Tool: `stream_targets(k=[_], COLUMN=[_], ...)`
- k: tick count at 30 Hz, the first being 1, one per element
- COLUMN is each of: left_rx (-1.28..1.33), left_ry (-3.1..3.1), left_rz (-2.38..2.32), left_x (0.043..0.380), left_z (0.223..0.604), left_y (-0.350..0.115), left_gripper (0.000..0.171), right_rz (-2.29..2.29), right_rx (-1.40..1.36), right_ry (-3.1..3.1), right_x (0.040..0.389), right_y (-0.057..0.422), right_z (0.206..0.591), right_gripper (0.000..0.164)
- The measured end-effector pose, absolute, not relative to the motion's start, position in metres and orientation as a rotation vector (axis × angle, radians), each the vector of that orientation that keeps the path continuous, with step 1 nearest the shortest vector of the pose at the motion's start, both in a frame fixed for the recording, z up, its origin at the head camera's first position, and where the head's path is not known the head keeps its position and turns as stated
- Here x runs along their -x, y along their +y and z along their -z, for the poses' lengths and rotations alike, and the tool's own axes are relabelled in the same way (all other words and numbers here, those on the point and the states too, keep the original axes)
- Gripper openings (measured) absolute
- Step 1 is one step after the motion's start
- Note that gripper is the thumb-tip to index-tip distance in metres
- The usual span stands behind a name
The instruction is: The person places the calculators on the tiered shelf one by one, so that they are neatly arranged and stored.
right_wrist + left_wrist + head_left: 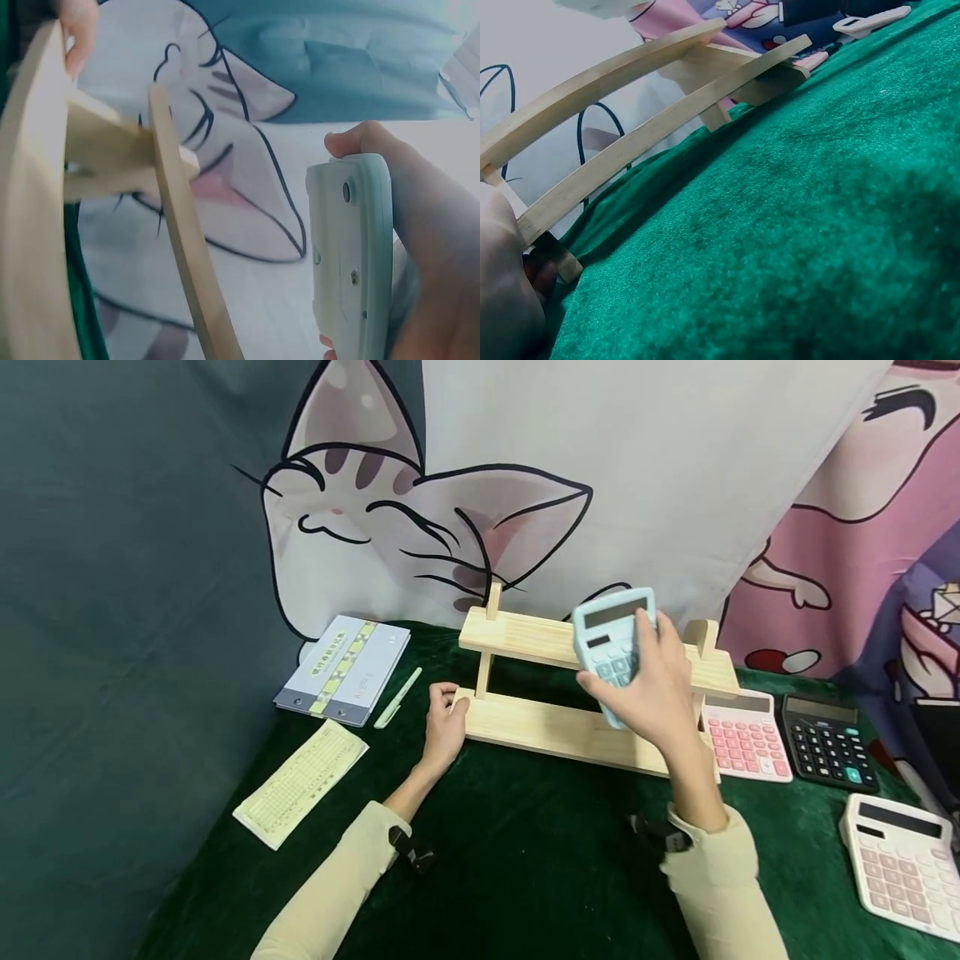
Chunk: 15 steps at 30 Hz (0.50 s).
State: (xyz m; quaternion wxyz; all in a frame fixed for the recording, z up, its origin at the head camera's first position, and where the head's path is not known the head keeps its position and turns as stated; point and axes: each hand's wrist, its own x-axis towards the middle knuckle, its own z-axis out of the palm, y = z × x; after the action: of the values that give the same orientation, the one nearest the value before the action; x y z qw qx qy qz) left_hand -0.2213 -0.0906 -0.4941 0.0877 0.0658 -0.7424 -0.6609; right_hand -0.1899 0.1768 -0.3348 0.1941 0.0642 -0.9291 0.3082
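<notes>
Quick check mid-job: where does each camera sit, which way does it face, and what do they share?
Head: on the head, facing forward and down at the wooden shelf; shows both sleeves, left hand and right hand.
Left wrist: looks along the shelf from its left end, over green cloth; part of the left hand shows.
Right wrist: looks past the calculator's back toward the cat-print curtain; shows the right hand and part of the left.
Head and right wrist share shelf, calculator, both hands.

place: office-like corner | cartoon drapes (pixel 525 418) | green cloth (pixel 525 852) | calculators (pixel 612 639) | binder (pixel 347 670)
</notes>
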Motion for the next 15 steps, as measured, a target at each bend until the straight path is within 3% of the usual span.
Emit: stream_targets(k=[6, 15], left_rx=[-0.193, -0.173], left_ry=[-2.191, -2.19], left_rz=[1.972, 1.981], left_x=[0.222, 0.219], left_z=[0.494, 0.497], left_y=[-0.09, -0.09], left_gripper=[0.035, 0.033], right_rz=[-0.861, -0.893], right_rx=[-0.241, -0.204], right_ry=[-2.575, -2.613], right_x=[0.221, 0.236], right_y=[0.133, 0.097], right_z=[0.335, 0.351], right_gripper=[0.107, 0.108])
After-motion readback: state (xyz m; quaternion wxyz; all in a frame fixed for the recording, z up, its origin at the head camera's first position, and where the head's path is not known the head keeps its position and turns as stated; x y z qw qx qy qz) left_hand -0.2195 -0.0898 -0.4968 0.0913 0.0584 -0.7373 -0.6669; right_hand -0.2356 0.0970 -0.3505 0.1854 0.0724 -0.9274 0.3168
